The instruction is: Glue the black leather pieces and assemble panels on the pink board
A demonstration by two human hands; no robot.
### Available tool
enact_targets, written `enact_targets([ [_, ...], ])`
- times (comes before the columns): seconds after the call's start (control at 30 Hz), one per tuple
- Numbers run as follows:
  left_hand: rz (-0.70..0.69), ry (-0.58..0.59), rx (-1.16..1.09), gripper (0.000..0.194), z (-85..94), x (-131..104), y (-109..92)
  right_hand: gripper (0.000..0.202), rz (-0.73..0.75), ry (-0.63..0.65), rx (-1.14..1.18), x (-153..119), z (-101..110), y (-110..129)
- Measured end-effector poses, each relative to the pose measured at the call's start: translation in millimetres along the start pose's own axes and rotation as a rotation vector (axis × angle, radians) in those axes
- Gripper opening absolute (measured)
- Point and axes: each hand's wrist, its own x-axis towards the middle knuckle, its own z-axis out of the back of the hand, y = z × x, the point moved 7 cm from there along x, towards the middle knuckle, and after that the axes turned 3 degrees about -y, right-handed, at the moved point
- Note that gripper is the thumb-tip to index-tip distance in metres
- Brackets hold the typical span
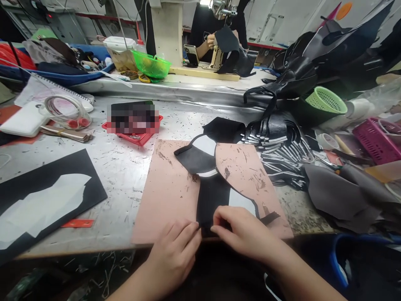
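A black leather piece [213, 196] with white backing patches lies on a pinkish board [169, 184] at the front of the table. At its near left corner, my left hand [178, 246] is closed, thumb and forefinger pinching the edge. My right hand [242, 230] rests over the near right part, its fingers curled and the fingertips together on the black material close to the left hand. What exactly lies between the right fingertips is partly hidden. The far end of the piece spreads into a black flap [197, 156]. A narrow dark strip [269, 218] sticks out at right.
Stacked black strips with white edges [278, 142] and dark leather sheets [341, 196] lie at right. A red tray [138, 139] stands behind the board. At left are a black panel [90, 179] and tape rolls [67, 110]. Across the table, a person sits at a sewing machine [167, 37].
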Motion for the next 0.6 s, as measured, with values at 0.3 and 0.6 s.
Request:
enact_targets([
  [0.3, -0.131, -0.107, -0.083, 0.023, 6.8, -4, -4, 0.01, -0.024, 0.018, -0.059, 9, -9, -5],
  [0.6, -0.215, 0.04, 0.018, 0.025, -11.3, -4, -13, 0.008, -0.031, 0.022, -0.104, 12, -8, -7],
])
